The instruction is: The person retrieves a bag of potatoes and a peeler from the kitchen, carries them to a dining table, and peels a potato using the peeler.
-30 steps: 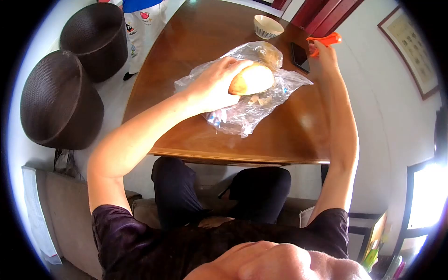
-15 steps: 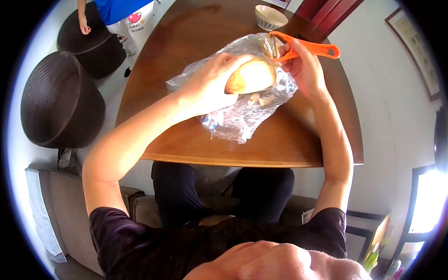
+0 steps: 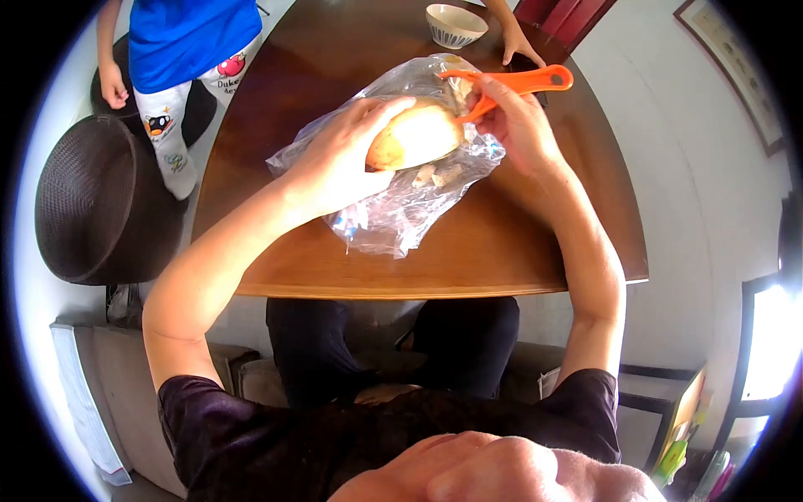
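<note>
My left hand is wrapped round the near left side of a large pale, brownish-ended tuber, held above a crumpled clear plastic bag. Fingers closed on its handle, my right hand grips an orange peeler. The peeler's head is at the tuber's right end; whether the blade touches it is hard to tell. Small pale pieces lie on the bag just below the tuber.
A striped bowl stands at the far side of the wooden table. A person in a blue top is at the far left, by dark woven baskets. Another hand rests near the bowl, over a dark object.
My right hand has brought the orange peeler from the right to the tuber. The person in blue has come closer, and a hand has appeared beside the bowl.
</note>
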A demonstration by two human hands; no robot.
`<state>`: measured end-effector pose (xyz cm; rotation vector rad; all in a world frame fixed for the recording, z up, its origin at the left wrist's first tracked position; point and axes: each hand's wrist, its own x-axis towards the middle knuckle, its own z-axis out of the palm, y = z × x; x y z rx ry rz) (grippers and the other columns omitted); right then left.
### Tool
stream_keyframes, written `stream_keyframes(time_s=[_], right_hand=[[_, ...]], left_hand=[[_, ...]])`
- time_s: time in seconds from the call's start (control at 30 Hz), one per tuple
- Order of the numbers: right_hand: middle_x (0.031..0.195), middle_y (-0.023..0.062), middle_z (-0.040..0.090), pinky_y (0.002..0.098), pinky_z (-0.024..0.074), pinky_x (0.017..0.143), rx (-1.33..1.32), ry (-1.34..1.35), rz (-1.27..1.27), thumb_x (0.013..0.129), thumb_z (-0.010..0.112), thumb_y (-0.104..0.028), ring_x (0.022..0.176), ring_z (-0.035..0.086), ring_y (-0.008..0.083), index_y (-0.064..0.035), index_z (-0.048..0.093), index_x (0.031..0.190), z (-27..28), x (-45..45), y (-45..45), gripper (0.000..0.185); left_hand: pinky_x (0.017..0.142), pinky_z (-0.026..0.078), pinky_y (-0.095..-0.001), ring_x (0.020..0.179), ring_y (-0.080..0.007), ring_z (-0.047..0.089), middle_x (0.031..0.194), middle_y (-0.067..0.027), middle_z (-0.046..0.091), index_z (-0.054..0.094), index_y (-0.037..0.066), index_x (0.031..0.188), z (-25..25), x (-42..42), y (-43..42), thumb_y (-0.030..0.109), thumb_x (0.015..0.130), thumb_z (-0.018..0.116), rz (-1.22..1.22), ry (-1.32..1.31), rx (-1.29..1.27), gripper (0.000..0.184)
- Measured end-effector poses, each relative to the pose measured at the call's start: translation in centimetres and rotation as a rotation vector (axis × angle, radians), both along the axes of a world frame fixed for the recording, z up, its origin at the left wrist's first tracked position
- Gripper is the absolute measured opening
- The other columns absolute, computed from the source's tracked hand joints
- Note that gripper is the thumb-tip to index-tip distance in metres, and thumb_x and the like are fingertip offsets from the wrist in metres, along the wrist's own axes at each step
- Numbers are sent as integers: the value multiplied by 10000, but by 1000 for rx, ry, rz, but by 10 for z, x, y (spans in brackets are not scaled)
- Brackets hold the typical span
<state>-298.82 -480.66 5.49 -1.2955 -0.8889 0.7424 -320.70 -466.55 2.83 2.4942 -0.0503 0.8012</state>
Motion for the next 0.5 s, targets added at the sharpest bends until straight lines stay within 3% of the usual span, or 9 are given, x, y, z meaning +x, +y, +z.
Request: stream_keyframes(time_s=[0.17,0.23,0.5], right_hand=[[824,41,621,240,453,609,-3,-6,31,949,536,-281,731,578,105,-38,603,904,-2,-14,0,256],[820,41,620,241,452,608,4,-1,37,948,536,-276,726,576,104,-35,603,901,-2,-12,1,254],[801,41,619,241,443,604,17,28,27,941,537,-254,699,563,99,-30,604,890,-5,-12,2,240]], left_hand=[[969,432,-422,1128,-351,506,1207,-161,490,395,136,1358,3,0,-1,43,687,700,16,9,21,743],[1019,413,-398,1214,-318,482,1299,-151,474,401,126,1372,4,0,-1,23,687,704,42,72,-14,755],[1004,427,-403,1190,-328,497,1281,-160,477,399,138,1375,5,-1,-2,34,697,702,35,71,-14,749]])
